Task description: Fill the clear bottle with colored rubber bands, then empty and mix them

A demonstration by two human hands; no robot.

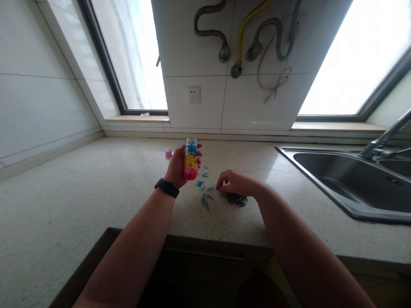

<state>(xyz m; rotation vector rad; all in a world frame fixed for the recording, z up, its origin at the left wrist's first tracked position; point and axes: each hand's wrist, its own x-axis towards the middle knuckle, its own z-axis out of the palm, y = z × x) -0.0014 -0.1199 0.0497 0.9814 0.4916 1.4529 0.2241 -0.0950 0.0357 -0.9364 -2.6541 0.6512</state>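
My left hand (177,166) is wrapped around a clear jar (190,160), held upright above the counter. Small bits fill it in layers: pink at the bottom, yellow in the middle, blue on top. No lid shows on its mouth. Several small blue strips (204,201), perhaps rubber bands, lie scattered on the counter between my hands. My right hand (236,183) is low over the counter at their right side, fingers curled and tips together; what they pinch, if anything, is too small to tell. Partly under that hand lies a dark pile of thin loops (236,199).
A pink cap (168,153) sits on the speckled counter (128,184) behind my left hand. The steel sink (349,179) with its faucet (382,143) is at the right. Pipes and a socket (193,94) are on the tiled wall, between two windows.
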